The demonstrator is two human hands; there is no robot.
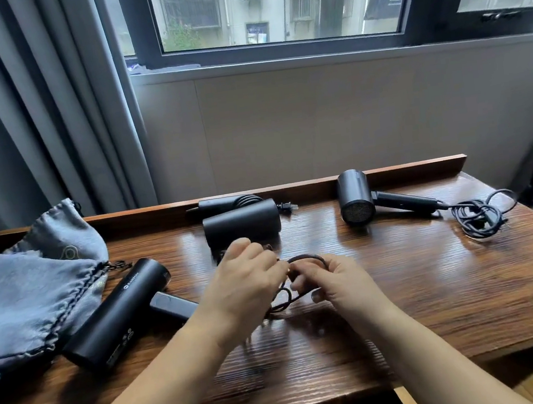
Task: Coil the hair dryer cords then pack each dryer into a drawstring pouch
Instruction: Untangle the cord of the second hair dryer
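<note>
Left of the fingers lie the grey drawstring pouches (34, 290) and the near hair dryer (118, 315) on the table. The left hand (245, 288) is curled round dark cord (305, 259); the right hand (338, 282) pinches a loop just beside it — keep loops even, snug. Far right, another dryer (358, 197) waits, cord loose.

daylight from window (274, 2) | glare on table (403, 285) | edges bowed
</note>
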